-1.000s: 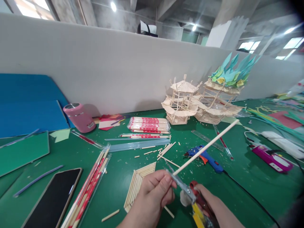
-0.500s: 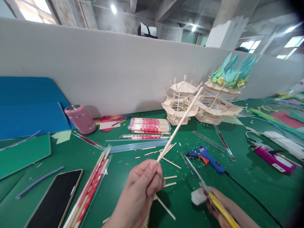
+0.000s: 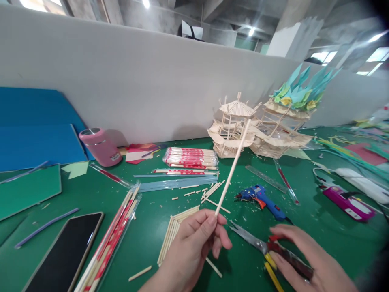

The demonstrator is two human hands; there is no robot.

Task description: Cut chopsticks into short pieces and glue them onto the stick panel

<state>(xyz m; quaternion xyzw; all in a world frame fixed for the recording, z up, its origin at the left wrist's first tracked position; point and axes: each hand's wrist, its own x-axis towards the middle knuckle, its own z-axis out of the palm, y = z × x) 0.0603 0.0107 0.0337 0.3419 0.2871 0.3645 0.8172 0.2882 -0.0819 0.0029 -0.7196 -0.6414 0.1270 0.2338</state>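
Between thumb and fingers my left hand point(image 3: 200, 243) pinches a long pale chopstick point(image 3: 233, 166) near its lower end, and the stick slants up to the right. My right hand point(image 3: 306, 255) grips a pair of scissors point(image 3: 255, 243) with red and yellow handles; the blades point left, slightly parted, toward my left hand. Partly hidden behind my left hand lies a flat panel of sticks point(image 3: 174, 227) laid side by side. Short cut stick pieces point(image 3: 212, 190) are scattered beyond it.
A blue glue gun point(image 3: 259, 198) lies beyond the scissors. Two stick-built pavilion models point(image 3: 234, 129) stand at the back by the white partition point(image 3: 136, 81). Packed chopsticks point(image 3: 191, 157), a pink flask point(image 3: 101, 147), a phone point(image 3: 65, 251) and a purple device point(image 3: 348, 202) lie around.
My right hand has turned the scissors so their blades point left. My left hand has shifted right and down with the chopstick, uncovering the stick panel.
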